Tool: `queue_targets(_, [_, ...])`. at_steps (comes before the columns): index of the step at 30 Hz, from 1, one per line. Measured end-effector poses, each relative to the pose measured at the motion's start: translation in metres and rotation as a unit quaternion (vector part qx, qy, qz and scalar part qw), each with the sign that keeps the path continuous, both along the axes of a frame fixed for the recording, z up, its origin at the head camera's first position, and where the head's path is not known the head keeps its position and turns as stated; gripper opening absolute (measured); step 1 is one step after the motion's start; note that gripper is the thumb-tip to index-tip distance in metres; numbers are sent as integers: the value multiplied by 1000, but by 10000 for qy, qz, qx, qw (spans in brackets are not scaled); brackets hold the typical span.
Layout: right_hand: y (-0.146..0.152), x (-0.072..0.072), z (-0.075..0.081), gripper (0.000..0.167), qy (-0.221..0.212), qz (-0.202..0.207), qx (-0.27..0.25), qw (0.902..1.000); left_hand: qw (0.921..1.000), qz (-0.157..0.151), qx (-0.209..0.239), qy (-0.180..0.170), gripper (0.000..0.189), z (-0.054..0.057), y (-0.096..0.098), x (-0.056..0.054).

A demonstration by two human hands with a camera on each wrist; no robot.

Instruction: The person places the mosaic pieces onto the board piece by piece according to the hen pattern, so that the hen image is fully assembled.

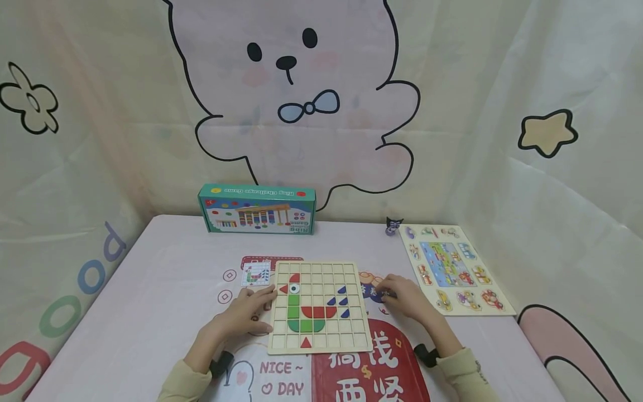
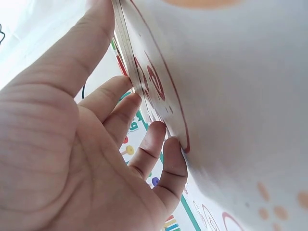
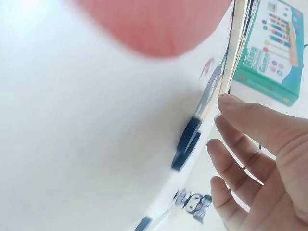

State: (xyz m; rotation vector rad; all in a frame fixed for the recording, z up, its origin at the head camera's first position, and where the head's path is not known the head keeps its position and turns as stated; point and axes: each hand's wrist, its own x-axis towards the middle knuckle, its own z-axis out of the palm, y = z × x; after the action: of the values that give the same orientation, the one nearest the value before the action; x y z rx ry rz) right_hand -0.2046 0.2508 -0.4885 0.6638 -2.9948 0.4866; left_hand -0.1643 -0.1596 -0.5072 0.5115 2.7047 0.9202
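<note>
Board: wooden grid board (image 1: 319,307) flat on the table mat (image 1: 166,290), near the front edge, between both hands; coloured tiles (image 1: 311,312) seated in its squares as a bird figure.
Left hand: left hand (image 1: 249,310) flat and relaxed, fingers straight, fingertips (image 2: 137,96) touching the board's left edge; gripping nothing.
Right hand: right hand (image 1: 404,297) just beside the right edge, fingers loosely extended, near dark blue loose pieces (image 3: 187,142); holding nothing as far as visible.
Pattern card: small card (image 1: 255,276) just left of the board's far corner.
Risk, board: likely to slide or tip under an uneven push from one side, shaking tiles loose.
Risk, pieces: could be swept off by the right hand.
Risk, card: may be nudged away.
</note>
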Motion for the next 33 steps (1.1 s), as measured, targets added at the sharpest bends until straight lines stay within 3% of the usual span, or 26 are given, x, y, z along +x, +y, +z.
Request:
queue_targets(14, [18, -23, 1, 17, -174, -361, 74, 9992, 10000, 50, -30, -32, 77, -3, -1, -1])
queue_targets(24, [11, -30, 3, 17, -290, -561, 355, 9974, 10000, -7, 4, -16, 77, -3, -1, -2])
queue_targets(33, [3, -34, 1, 11, -262, -488, 613, 9966, 10000, -3, 0, -17, 76, -1, 0, -1])
